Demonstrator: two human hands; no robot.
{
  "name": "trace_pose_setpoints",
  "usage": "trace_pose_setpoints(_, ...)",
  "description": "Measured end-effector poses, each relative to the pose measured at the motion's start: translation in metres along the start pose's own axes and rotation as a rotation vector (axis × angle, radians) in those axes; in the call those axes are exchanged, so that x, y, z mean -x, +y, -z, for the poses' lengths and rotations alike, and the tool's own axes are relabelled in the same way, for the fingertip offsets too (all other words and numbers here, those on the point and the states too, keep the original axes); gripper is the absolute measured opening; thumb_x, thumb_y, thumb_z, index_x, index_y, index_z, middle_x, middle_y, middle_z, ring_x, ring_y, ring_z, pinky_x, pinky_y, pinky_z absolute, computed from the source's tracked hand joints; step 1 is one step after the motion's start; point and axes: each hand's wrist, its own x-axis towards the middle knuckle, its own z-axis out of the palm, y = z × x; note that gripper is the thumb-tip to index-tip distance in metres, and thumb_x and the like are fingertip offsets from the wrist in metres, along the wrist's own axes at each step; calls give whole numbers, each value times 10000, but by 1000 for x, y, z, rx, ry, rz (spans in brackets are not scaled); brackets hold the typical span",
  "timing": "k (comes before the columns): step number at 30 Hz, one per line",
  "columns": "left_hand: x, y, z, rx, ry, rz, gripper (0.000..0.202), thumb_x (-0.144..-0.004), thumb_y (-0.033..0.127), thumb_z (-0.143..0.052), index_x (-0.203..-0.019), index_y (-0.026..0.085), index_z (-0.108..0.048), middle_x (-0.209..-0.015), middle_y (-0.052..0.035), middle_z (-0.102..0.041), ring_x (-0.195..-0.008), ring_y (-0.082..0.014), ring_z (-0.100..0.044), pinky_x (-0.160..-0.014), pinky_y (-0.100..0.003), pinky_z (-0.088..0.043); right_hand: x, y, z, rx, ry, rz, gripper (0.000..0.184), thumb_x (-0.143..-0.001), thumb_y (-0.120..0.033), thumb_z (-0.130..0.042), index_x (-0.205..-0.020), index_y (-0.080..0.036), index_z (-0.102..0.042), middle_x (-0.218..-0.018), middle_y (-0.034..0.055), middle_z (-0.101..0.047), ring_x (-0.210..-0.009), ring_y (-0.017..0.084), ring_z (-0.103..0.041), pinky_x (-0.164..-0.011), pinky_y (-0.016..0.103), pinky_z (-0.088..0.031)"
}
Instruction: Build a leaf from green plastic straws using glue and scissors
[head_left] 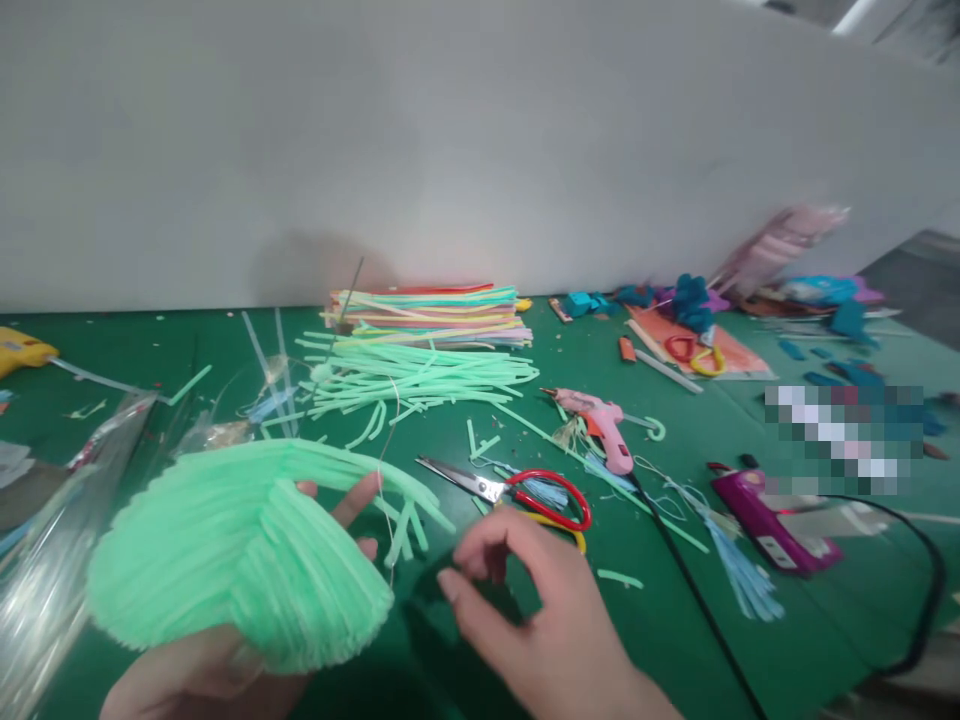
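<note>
At the lower left, a light green fan-shaped piece made of fuzzy pipe cleaners (187, 540) is held in my left hand (187, 668). The thumb lies under its near edge, and fingertips show beyond its right side. Several loose green ends stick out to the right. A thin thread or wire hangs beside those fingertips. My right hand (536, 600) hovers right of the piece with fingers curled and a small gap between thumb and forefinger; nothing shows in it. Just beyond it lie scissors (487, 488) with red and yellow handles, partly hidden by the hand.
Behind lie a pile of green pipe cleaners (420, 375) and a multicoloured bundle (435, 315). To the right are a pink glue gun (600, 420) with a black cord, blue tassels (739, 570) and a purple glue gun (772, 520). Clear plastic wrap (82, 540) lies left.
</note>
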Motion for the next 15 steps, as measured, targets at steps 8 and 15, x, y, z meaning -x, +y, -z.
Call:
trace_pose_setpoints(8, 3, 4, -8, 127, -14, 62, 840, -743, 155, -594, -1498, 433, -349, -1571, 19, -369, -1378, -343, -414, -1130, -489, -387, 6, 11, -14, 197, 71, 409, 414, -857, -119, -614, -1260, -153, -526, -888, 92, -649, -755, 201, -575, -631, 317, -508)
trace_pose_setpoints(15, 4, 0, -14, 156, -43, 31, 850, -728, 115, -561, -1490, 435, -364, -1556, 41, -394, -1447, -287, -286, -1154, -474, -336, -20, 15, -2, 227, -98, 406, 271, -934, -211, -583, -1200, -207, -638, -898, 69, -570, -790, 187, -534, -688, 325, -475)
